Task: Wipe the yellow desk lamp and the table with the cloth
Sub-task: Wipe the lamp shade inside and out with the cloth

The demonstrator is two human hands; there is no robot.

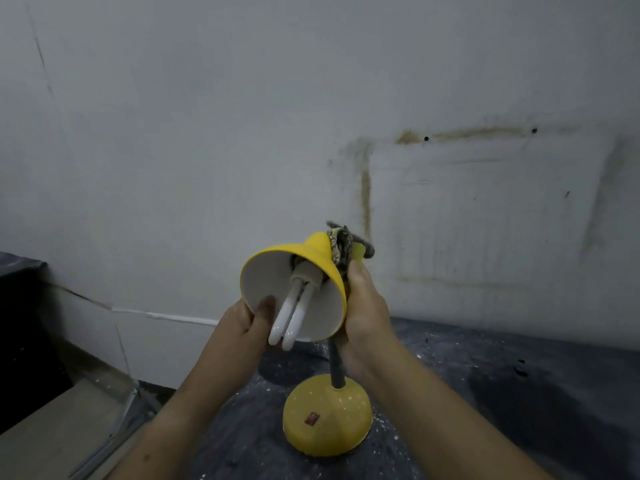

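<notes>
The yellow desk lamp stands on a dark, dusty table. Its round yellow base has a red switch, and a dark neck rises from it. The yellow shade is tilted toward me, showing its white inside and a white bulb. My left hand grips the shade's lower left rim, thumb inside. My right hand holds a grey, worn cloth against the shade's back and top. Most of the cloth is hidden behind the shade.
A stained white wall rises close behind the table. A dark object stands at the left edge, with a light floor or ledge below it. White specks of dust lie on the table around the base.
</notes>
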